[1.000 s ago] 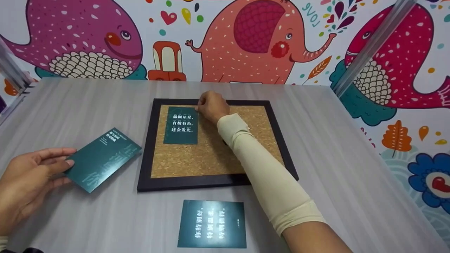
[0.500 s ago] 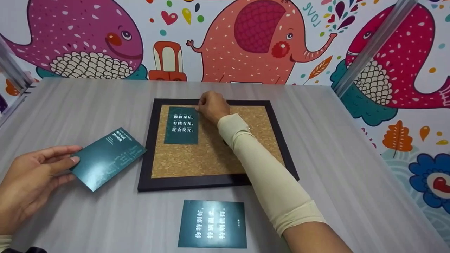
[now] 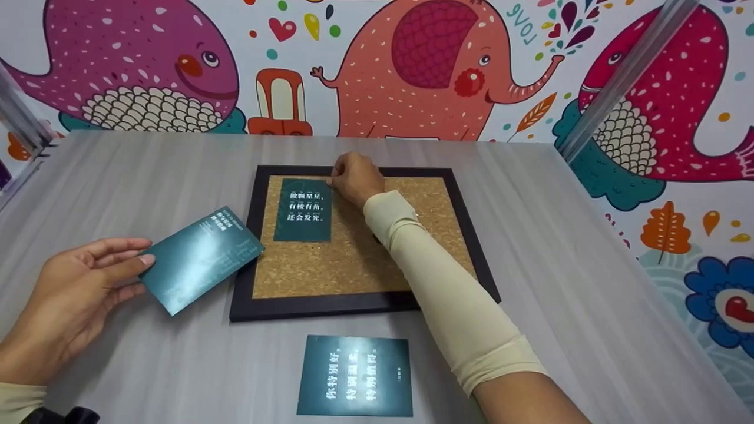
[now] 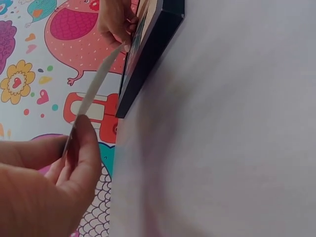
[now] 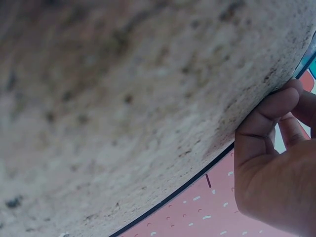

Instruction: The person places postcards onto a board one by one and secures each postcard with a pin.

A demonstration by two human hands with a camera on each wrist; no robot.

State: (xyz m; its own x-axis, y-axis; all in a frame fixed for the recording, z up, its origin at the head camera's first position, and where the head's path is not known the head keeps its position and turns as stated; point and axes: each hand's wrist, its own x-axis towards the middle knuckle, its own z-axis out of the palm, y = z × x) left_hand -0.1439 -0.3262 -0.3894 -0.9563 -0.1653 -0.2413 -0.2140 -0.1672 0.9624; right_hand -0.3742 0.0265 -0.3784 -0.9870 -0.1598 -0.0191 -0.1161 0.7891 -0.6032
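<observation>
A dark green card [image 3: 203, 259] with white print is pinched by its left end between the thumb and fingers of my left hand [image 3: 88, 294]. That card is tilted, and its right tip overlaps the left edge of the black frame in the head view. A second green card [image 3: 303, 227] lies upright at the upper left of the framed corkboard [image 3: 353, 271]. My right hand [image 3: 356, 179] has curled fingers at this card's upper right corner, pinching there; whether a pin sits between the fingertips is hidden. In the right wrist view, the fingertips [image 5: 291, 91] touch the board.
A third green card [image 3: 356, 377] lies sideways on the table in front of the frame. My right forearm, in a cream sleeve [image 3: 447, 282], crosses the board's right part. A wall with painted animals [image 3: 412, 65] stands behind the table [image 3: 559, 247].
My left hand has carried its card to the right and slightly away from me, up to the frame's left edge. My right hand has stayed at the corner of the card on the board.
</observation>
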